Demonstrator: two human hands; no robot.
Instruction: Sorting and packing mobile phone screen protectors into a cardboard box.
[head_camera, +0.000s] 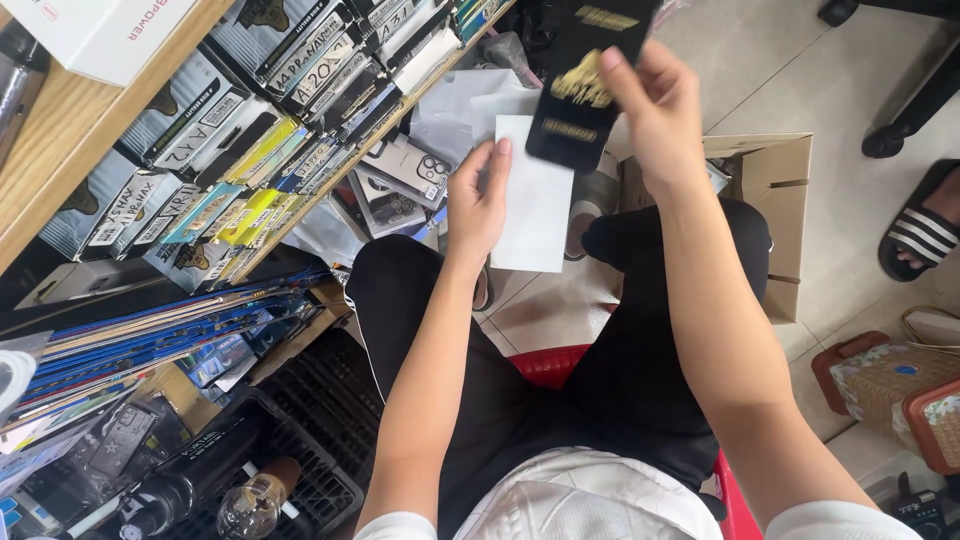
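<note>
two hands were up over the lap. the left hand (478, 205) pinched a white sheet (535, 205) by its left edge, thumb on top. the right hand (655, 110) gripped a black packet (585, 85) with gold print, closed round its right side, just above the sheet and overlapping its top corner. shelf (70, 130) of boxed cases stood to the left, a cardboard box (775, 180) to the right.

Black flat pack (583, 85) above perhaps-blank white card (535, 200)

Packed shelf (250, 150) crowding the left, cardboard box (775, 200) right, bare floor tiles (790, 70) open beyond
</note>
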